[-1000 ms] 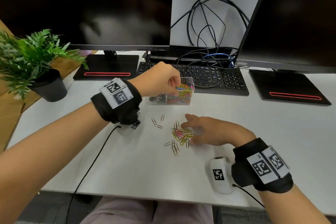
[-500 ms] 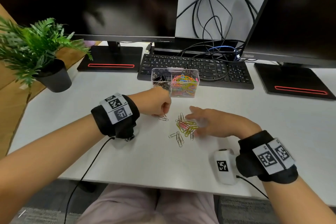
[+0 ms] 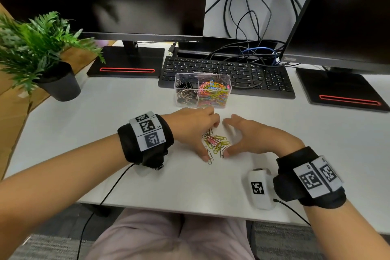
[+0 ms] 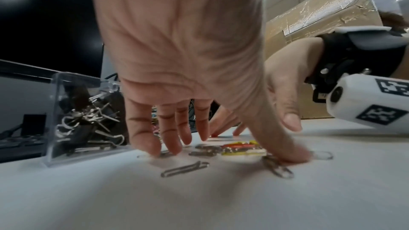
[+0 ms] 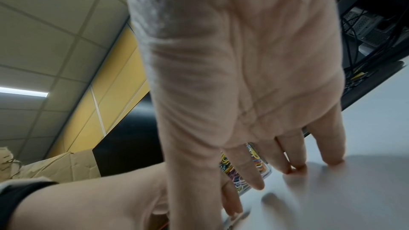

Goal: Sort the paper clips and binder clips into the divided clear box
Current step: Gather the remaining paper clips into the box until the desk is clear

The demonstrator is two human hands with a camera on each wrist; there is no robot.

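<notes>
A small heap of coloured and silver paper clips (image 3: 216, 141) lies on the white desk between my two hands. My left hand (image 3: 198, 131) rests on the desk at the heap's left, fingers spread and straight, thumb tip pressing by a silver clip (image 4: 277, 166). My right hand (image 3: 244, 133) cups the heap from the right with straight fingers, fingertips on the desk. Behind them stands the divided clear box (image 3: 229, 82): black binder clips (image 3: 184, 93) in its left compartment, coloured paper clips (image 3: 214, 93) in its right. Another silver clip (image 4: 184, 169) lies loose near my left palm.
A black keyboard (image 3: 263, 76) sits right behind the box, with two monitors and tangled cables beyond. A potted plant (image 3: 57, 82) stands at the far left. A white tagged device (image 3: 259, 188) lies by my right wrist, near the desk's front edge.
My left hand came back from the box down to the desk and now lies flat beside the heap. Both hands have closed in around the loose paper clips.
</notes>
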